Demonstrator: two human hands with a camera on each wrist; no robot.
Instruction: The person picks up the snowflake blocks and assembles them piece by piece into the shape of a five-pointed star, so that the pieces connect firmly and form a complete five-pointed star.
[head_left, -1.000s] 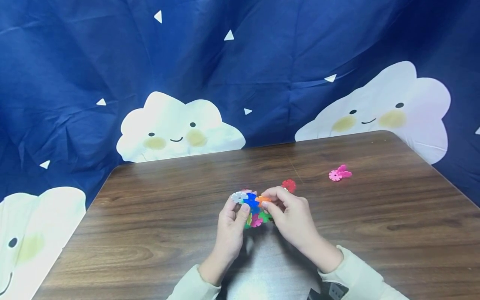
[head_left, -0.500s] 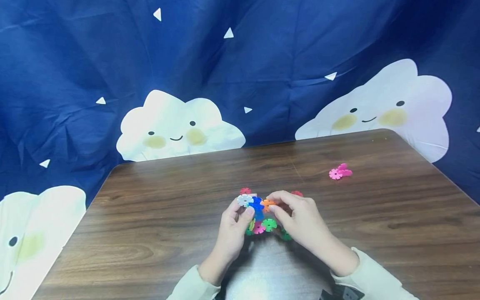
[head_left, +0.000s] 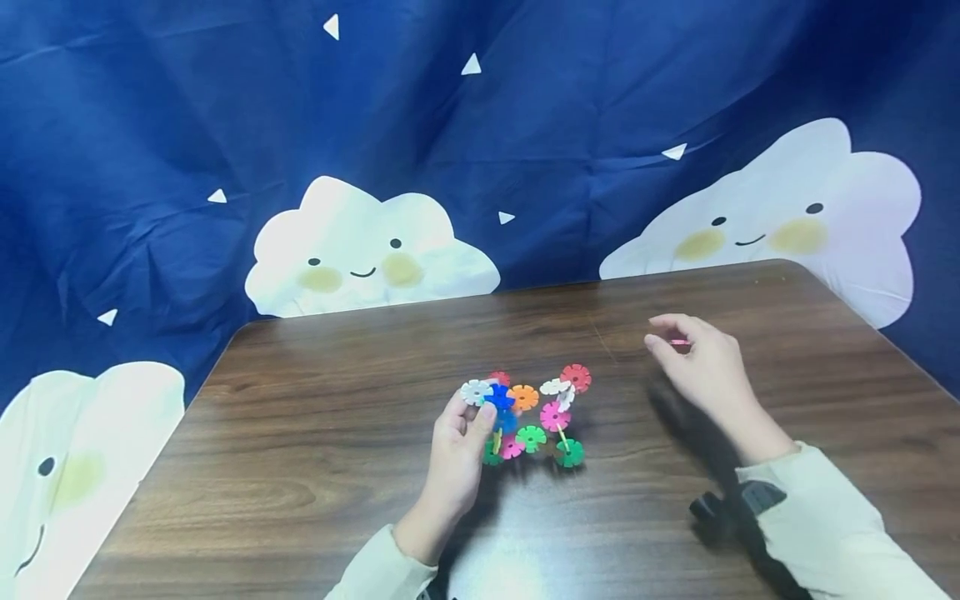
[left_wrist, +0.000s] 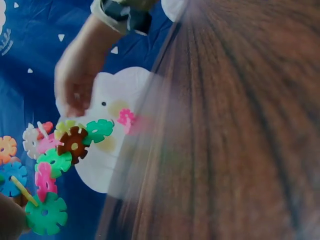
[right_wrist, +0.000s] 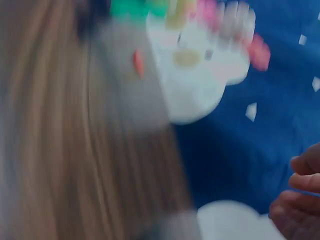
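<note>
A small structure of slotted plastic snowflake discs [head_left: 531, 438], linked in white, blue, orange, green, pink and red, is up in front of me. My left hand [head_left: 457, 450] pinches it at the blue and white discs, thumb on the near side. In the left wrist view a brown disc [left_wrist: 74, 145] and a large green disc [left_wrist: 46, 214] also show in it. Out to the right, my right hand [head_left: 705, 367] hovers with thumb and fingers apart. Behind it is a pink disc cluster [head_left: 680, 342], mostly hidden by the hand in the head view.
The brown wooden table [head_left: 337, 467] spreads under both hands. A blue curtain [head_left: 555, 108] with smiling white clouds hangs behind its far edge. A dark wrist device [head_left: 716, 512] sits by the right sleeve. The right wrist view is blurred.
My right hand has let go of the orange disc and moved right and away to the pink cluster. The left hand keeps its hold on the structure, whose right side now shows.
</note>
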